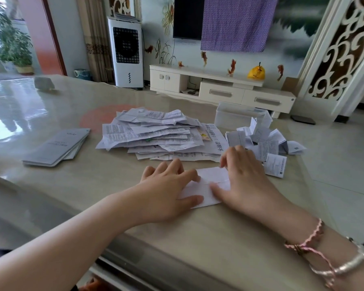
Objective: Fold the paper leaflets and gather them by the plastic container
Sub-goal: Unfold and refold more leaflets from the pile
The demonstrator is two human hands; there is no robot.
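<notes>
A white leaflet (209,182) lies flat near the table's front edge, partly folded. My left hand (168,190) presses on its left side with straight fingers. My right hand (243,178) lies flat on its right side, fingers spread. Behind them a thick pile of unfolded printed leaflets (156,134) covers the middle of the table. To the right, several small folded leaflets (267,143) lie heaped in front of a clear plastic container (233,115).
A stack of grey booklets (57,148) lies at the left of the beige table (93,185). A small grey object (43,82) sits at the far left corner. The table's right edge runs close to the folded heap.
</notes>
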